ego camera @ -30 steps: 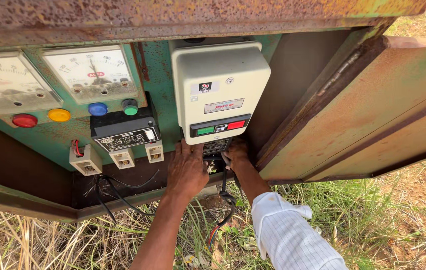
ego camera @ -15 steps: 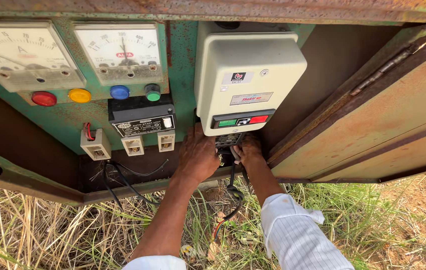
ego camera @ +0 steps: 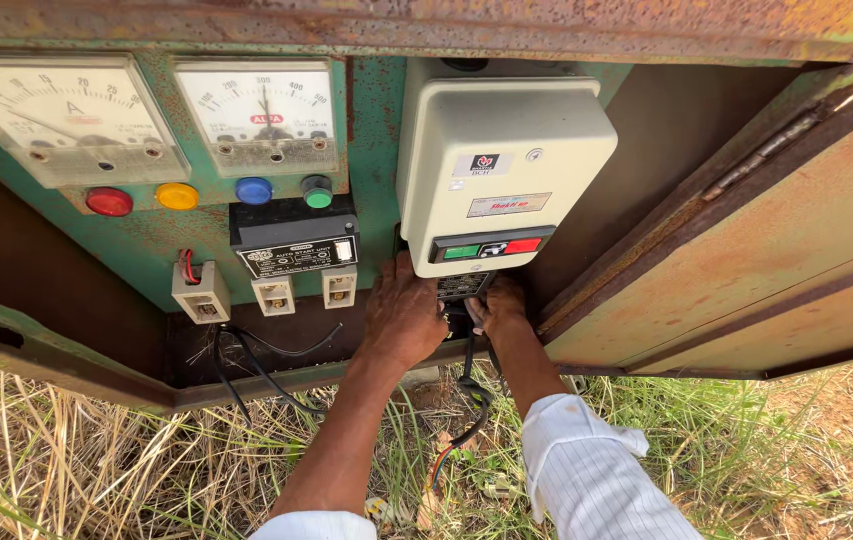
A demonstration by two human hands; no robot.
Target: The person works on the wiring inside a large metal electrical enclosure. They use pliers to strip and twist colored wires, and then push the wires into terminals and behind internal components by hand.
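Hands working under the starter box in a rusty cabinet [ego camera: 747, 260]

Left hand [ego camera: 405, 318] and right hand [ego camera: 503, 305] are gripping the small black block [ego camera: 462, 288] beneath the cream starter box [ego camera: 502, 165]; black cables [ego camera: 469, 385] are hanging below.

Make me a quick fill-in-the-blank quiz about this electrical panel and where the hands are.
1. Both hands, left hand and right hand, work directly beneath the cream ____ box.
2. In the row of round lamps, the red lamp sits next to the ____ one.
3. The panel carries ____ dial meters above the lamps.
4. Black cables hang down toward the ____.

Missing words: starter; yellow; two; grass
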